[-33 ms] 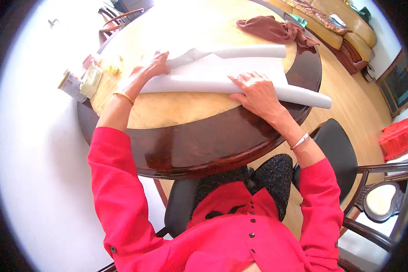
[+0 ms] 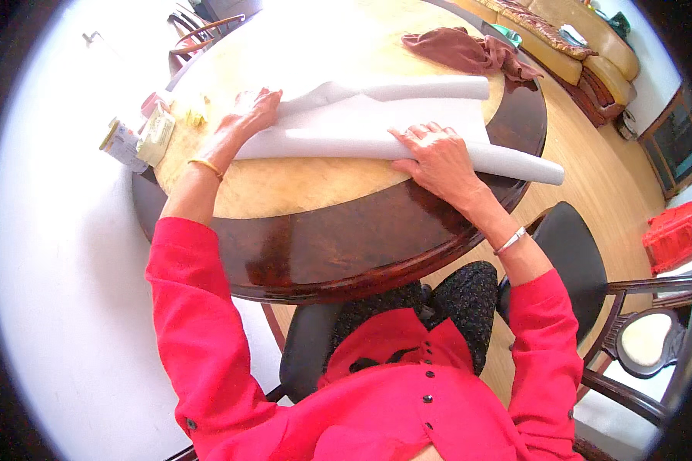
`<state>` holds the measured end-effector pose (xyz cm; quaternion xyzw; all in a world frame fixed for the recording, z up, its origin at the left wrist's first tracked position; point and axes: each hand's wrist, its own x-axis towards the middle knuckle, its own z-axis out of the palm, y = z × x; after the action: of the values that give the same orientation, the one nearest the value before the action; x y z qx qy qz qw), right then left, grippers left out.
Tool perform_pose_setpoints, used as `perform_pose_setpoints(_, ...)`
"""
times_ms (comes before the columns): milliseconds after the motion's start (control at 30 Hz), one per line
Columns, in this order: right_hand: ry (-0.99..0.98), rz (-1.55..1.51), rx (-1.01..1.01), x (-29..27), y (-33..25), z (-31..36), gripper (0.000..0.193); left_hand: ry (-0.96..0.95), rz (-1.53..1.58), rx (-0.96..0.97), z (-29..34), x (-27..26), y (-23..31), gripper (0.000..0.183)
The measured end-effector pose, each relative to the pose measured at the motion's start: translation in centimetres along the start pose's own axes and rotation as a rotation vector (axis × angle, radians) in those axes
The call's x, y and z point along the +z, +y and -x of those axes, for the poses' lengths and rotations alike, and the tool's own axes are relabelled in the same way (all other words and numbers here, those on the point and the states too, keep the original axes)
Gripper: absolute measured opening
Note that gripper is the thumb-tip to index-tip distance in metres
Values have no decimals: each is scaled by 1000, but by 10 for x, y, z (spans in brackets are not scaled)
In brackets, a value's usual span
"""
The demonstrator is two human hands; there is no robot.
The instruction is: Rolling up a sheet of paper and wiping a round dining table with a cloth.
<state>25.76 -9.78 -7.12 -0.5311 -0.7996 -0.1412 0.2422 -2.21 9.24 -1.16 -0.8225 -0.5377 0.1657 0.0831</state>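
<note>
"Right grip (image 2: 440, 157) first: how does it stand?"

"Half open, thumb apart from the fingers, laid over the near roll (image 2: 315, 144) of a white sheet (image 2: 438, 113). Left grip (image 2: 254, 114) is by the sheet's left end, fingers bent; I can't tell whether they pinch it."

"And the biggest thing?"

"Round counter (image 2: 315, 253), pale top inside a dark, shiny border. Next, the white sheet lying on it, rolled at its near and far sides, the near roll reaching past the counter's right edge."

"Smaller?"

"Brown cloth (image 2: 457, 50), crumpled, beyond the sheet; a tin (image 2: 121, 144) at the left; a yellow bracelet (image 2: 206, 163) on the left wrist."
</note>
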Motion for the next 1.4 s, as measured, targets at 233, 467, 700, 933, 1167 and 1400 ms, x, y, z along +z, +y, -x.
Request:
perform_pose_setpoints(233, -132, -164, 52, -21, 5, -3, 53, 208, 541, -2, 9, -10, -60, 41)
perform_pose_setpoints(467, -298, -222, 108, -14, 14, -13, 50, 438, 7, 24, -10, 38, -28, 20)
perform_pose_setpoints(700, -437, -219, 131, -20, 34, -24, 54, 925, 406, 532, 74, 6, 72, 15)
perform_pose_setpoints(933, -657, -505, 317, -18, 45, -55, 61, 835, 452, 559, 78, 44, 86, 36)
perform_pose_setpoints(1167, -97, -273, 324, 10, 59, -46, 101, 393, 393, 423, 48, 24, 87, 48)
perform_pose_setpoints(1400, -204, -305, 293, 7, 58, -39, 77, 374, 321, 429, -14, 44, 24, 62)
